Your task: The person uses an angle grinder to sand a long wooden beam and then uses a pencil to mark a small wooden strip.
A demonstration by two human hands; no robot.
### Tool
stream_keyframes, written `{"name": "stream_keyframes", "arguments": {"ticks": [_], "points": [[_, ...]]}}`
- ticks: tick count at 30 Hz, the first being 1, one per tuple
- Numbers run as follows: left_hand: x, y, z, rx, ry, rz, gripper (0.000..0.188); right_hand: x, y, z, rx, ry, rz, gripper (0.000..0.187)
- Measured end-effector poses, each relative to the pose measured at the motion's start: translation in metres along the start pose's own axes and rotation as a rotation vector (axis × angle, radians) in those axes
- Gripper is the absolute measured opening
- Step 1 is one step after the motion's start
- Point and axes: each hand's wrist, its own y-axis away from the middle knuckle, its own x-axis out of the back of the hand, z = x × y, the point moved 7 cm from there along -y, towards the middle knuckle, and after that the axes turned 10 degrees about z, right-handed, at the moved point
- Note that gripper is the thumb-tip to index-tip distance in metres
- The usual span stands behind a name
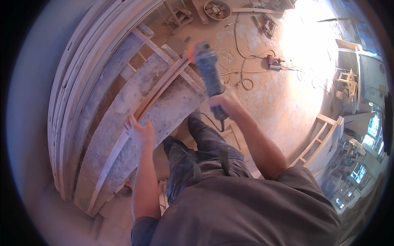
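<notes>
The right hand was wrapped tight around the rear handle of a blue angle grinder, which pointed up and away from the person, its orange-guarded head blurred just above the upper end of a thin curved wooden strip. Whether the disc touched the wood could not be told. A dark cord trailed from the grinder's handle below the hand.

The left hand was lower and to the left, well apart from the grinder, fingers spread loosely and holding nothing; it rested against or just beside the lower run of the same strip, where that lay along a broad, dusty curved panel. More curved boards were stacked on edge further left.

The sawdust-covered floor stretched to the right, with a small power tool and its looping cable lying on it. A bowl of wood blocks sat near the top.
</notes>
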Motion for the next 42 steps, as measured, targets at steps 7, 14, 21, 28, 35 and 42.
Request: {"name": "stream_keyframes", "arguments": {"ticks": [7,14,21,28,35,42], "points": [[-0.008,-0.01,-0.065,0.054,0.067,-0.258,0.057,-0.02,-0.002,0.007,0.043,0.109,-0.094,0.053],[0.012,0.003,-0.013,-0.138,0.082,0.077,0.048,-0.007,-0.007,-0.009,-0.034,-0.038,-0.069,0.045],[-0.042,0.048,0.191,1.03,1.511,-0.869,0.034,-0.027,0.009,0.006,0.01,0.143,-0.097,0.045],[-0.097,-0.006,0.271,0.83,1.34,-0.992,0.026,-0.013,-0.021,0.003,-0.042,-0.099,-0.109,0.048],[-0.097,0.008,0.244,0.956,1.417,-0.915,0.021,-0.024,-0.015,0.006,0.033,0.038,-0.112,0.05],[-0.106,0.002,0.288,0.797,1.251,-0.928,0.023,0.005,-0.03,0.009,0.019,-0.055,-0.04,0.04]]}}
